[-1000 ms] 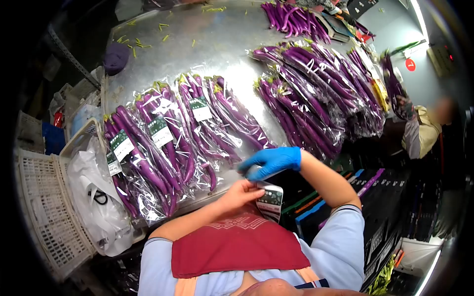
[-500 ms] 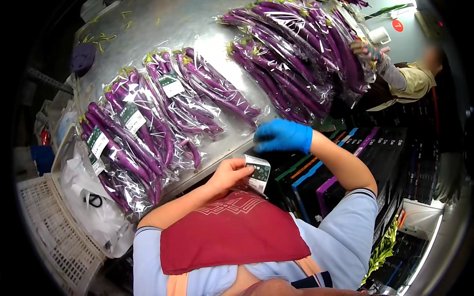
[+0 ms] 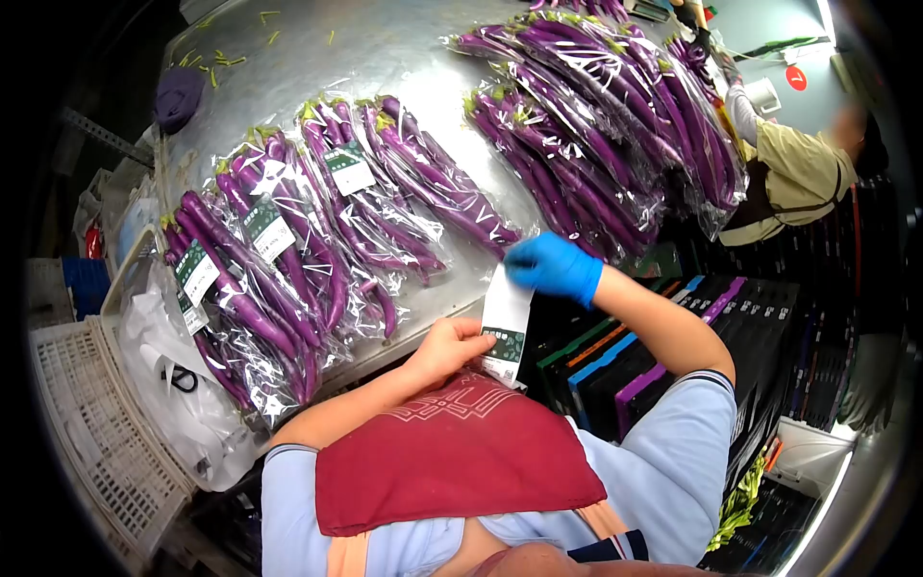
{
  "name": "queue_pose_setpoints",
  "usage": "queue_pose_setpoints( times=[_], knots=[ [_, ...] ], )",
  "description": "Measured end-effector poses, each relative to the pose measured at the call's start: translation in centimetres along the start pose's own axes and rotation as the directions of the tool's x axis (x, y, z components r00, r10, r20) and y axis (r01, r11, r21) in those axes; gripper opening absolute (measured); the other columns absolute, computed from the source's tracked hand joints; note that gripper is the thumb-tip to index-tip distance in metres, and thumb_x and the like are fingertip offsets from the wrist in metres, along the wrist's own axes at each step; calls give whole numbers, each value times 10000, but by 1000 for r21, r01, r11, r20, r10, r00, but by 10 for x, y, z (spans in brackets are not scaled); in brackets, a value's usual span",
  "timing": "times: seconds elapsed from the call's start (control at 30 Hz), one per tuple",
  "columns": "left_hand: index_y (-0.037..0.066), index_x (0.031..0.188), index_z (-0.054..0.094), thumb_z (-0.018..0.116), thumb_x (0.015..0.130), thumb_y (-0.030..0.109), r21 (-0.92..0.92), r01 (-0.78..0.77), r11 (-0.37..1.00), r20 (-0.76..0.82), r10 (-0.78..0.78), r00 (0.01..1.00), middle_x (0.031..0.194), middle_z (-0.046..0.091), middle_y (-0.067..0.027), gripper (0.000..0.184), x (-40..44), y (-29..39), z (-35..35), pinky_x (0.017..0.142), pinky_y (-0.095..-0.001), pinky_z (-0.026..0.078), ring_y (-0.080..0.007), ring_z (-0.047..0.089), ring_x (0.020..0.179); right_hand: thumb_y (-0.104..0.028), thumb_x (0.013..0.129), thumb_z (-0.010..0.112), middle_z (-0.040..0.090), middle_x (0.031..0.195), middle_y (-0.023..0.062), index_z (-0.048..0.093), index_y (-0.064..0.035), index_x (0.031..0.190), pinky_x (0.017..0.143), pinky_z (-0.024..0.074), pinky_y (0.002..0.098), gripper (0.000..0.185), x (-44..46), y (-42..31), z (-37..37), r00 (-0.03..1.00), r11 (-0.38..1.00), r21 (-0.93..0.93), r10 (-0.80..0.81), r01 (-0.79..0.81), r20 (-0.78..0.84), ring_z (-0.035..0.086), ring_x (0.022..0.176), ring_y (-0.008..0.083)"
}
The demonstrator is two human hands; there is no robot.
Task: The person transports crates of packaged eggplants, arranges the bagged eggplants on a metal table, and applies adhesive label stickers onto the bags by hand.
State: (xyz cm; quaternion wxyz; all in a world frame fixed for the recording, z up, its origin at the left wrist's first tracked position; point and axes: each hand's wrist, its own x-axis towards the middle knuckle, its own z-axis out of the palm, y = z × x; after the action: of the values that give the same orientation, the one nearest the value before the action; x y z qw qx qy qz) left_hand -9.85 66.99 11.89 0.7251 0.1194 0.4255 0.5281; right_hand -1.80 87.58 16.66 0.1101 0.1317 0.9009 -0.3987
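Observation:
My bare left hand [image 3: 452, 348] pinches the lower part of a label strip [image 3: 507, 313], which has a green printed label at its lower end and a white upper part. The blue-gloved right hand [image 3: 555, 268] has closed fingers at the strip's upper end. Bagged purple eggplants [image 3: 437, 183] lie on the metal table just beyond my hands, with no label visible on that bag. Further left, several bags of eggplants [image 3: 288, 226] carry green and white labels. A large pile of bagged eggplants [image 3: 596, 125] lies to the right.
On the left stand a white plastic basket [image 3: 106, 433] and a white plastic bag [image 3: 183, 385]. Black crates [image 3: 663, 356] with coloured edges are at my right. A purple bundle [image 3: 178, 99] lies on the table's far left corner. Another person [image 3: 793, 178] stands at the right.
My right hand, apart from the strip half a second ago, is now at its top. The strip stretches longer between my hands. The other person's arm has moved away from the eggplant pile.

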Motion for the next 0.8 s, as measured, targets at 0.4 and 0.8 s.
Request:
queue_pose_setpoints(
  times=[0.4,0.8],
  knots=[
    [-64,959,588,568,795,60,-20,72,997,28,-72,997,822,618,-76,207,24,-9,-9,633,-234,461,-99,565,709,-95,743,541,532,689,106,530,-54,747,598,432,364,42,179,-17,-104,428,753,-540,-658,376,-620,530,651,285],
    [-59,955,591,556,798,63,-46,81,996,66,-78,995,824,622,-69,202,39,1,-6,638,-227,457,-95,568,710,-316,675,635,432,1175,191,393,-63,1205,836,391,402,635,109,50,30,909,922,-381,-218,72,-355,436,1069,317]
  ],
)
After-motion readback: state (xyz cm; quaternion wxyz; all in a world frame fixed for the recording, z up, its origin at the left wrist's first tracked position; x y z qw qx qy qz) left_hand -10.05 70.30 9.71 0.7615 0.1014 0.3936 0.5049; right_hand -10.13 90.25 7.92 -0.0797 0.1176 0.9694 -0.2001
